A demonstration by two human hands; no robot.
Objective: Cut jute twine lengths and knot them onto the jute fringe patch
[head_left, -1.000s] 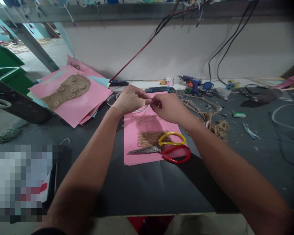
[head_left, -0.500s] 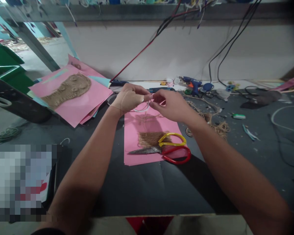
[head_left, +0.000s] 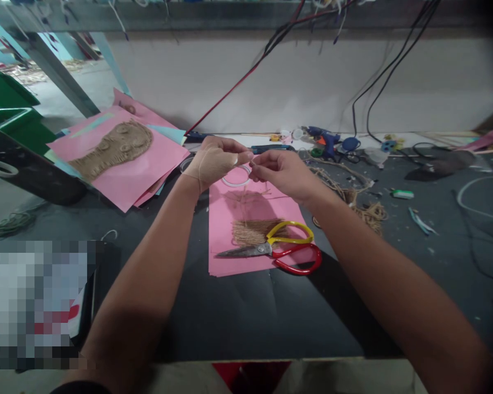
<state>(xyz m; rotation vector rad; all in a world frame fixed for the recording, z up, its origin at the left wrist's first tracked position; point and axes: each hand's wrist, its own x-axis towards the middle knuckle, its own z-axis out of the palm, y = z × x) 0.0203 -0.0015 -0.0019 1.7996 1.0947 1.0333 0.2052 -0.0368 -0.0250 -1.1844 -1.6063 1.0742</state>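
My left hand [head_left: 213, 164] is closed in a pinch, with a thin strand of twine [head_left: 200, 174] looped over its back and wrist. Close beside it, the fingertips of my right hand [head_left: 282, 172] are pressed together on the strand; the exact hold is small and partly hidden. Below the hands, a white ring [head_left: 235, 184] shows on a sheet of pink paper [head_left: 222, 262]. On that paper lie loose twine pieces [head_left: 242, 201] and a flat panel of brown twine rows [head_left: 248, 231]. Scissors [head_left: 265, 249] with one yellow and one red handle rest partly over the panel.
At left, a twine-covered shape [head_left: 123, 143] lies on stacked pink sheets [head_left: 127, 191]. A tangle of twine [head_left: 370, 213] is right of my right forearm. A blue glue gun [head_left: 326, 141] and cables [head_left: 355, 109] are at the back. A black cylinder [head_left: 33, 169] stands left.
My hands remain close together, with the fingertips shifted slightly. More of the white ring shows between them now. The scissors and paper stay in place.
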